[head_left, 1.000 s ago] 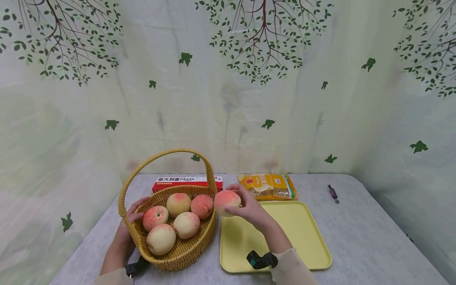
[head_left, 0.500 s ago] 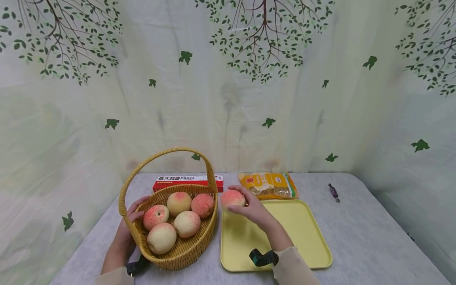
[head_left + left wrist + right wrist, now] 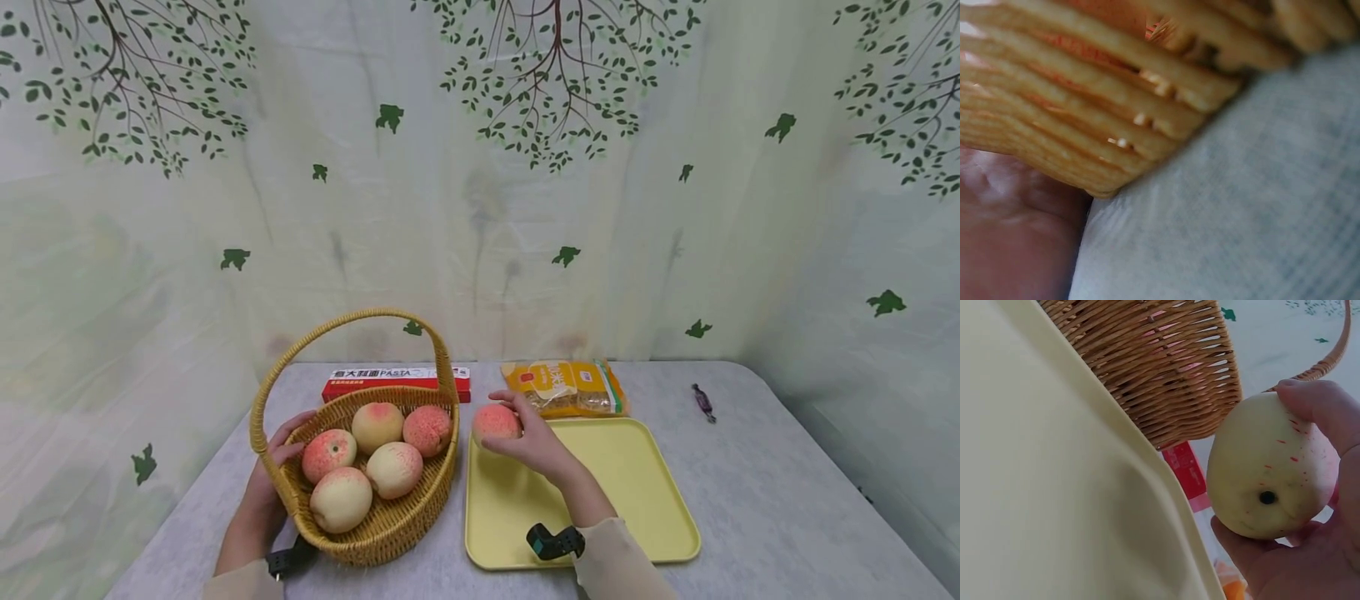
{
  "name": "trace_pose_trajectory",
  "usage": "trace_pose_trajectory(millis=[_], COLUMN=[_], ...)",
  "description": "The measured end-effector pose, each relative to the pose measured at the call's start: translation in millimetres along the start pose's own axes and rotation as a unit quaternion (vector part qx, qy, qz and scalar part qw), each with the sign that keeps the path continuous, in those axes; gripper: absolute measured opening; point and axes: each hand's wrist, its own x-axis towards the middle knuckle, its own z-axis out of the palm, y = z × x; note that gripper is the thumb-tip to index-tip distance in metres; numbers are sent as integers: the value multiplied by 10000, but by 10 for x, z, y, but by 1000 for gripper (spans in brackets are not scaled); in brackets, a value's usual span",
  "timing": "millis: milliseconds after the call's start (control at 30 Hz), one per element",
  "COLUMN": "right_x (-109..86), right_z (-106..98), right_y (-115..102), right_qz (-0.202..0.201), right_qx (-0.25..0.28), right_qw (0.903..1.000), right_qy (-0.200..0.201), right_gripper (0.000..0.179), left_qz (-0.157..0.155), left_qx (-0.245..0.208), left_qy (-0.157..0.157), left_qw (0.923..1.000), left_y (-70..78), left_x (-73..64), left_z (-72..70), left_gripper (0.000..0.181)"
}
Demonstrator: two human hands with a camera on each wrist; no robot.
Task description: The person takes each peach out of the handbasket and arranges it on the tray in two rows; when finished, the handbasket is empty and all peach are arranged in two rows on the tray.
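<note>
A pink and cream peach (image 3: 496,422) is in my right hand (image 3: 536,443), above the far left corner of the yellow tray (image 3: 592,500). Fingers and thumb wrap its sides, and the right wrist view shows a dark hole in the pale underside of the peach (image 3: 1266,462). My left hand (image 3: 268,475) grips the left rim of the wicker basket (image 3: 397,537), fingertips over the edge. Several peaches lie inside the basket, among them a pale peach (image 3: 341,500) and a red peach (image 3: 427,431). In the left wrist view the palm (image 3: 1016,231) lies against the weave.
Behind the basket lies a red and white pasta box (image 3: 397,383), partly hidden. An orange food packet (image 3: 566,388) lies beyond the tray. A small dark wrapped item (image 3: 703,403) is at the far right. The tall basket handle (image 3: 352,321) arches over the peaches.
My right hand has carried the peach rightward, away from the basket rim to over the tray, tilting it so more pink shows. My left hand stays on the basket.
</note>
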Motion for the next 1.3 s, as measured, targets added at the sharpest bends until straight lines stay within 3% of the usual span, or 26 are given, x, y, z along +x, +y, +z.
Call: trace_pose_trajectory(millis=[200, 900, 1300], right_x=[31, 48, 56], right_z=[18, 60, 81], right_y=[56, 181, 202], right_qz=[29, -266, -337], right_qx=[-494, -1070, -1042], right_qw=[9986, 9934, 9939], right_qy=[179, 330, -140], right_gripper=[66, 70, 75], left_qz=[11, -78, -178], left_qx=[35, -35, 38], left_qy=[49, 31, 154], left_qw=[10000, 10000, 9997], left_y=[-33, 26, 0], left_x=[13, 26, 15], left_z=[-23, 25, -6], left_gripper=[47, 48, 47])
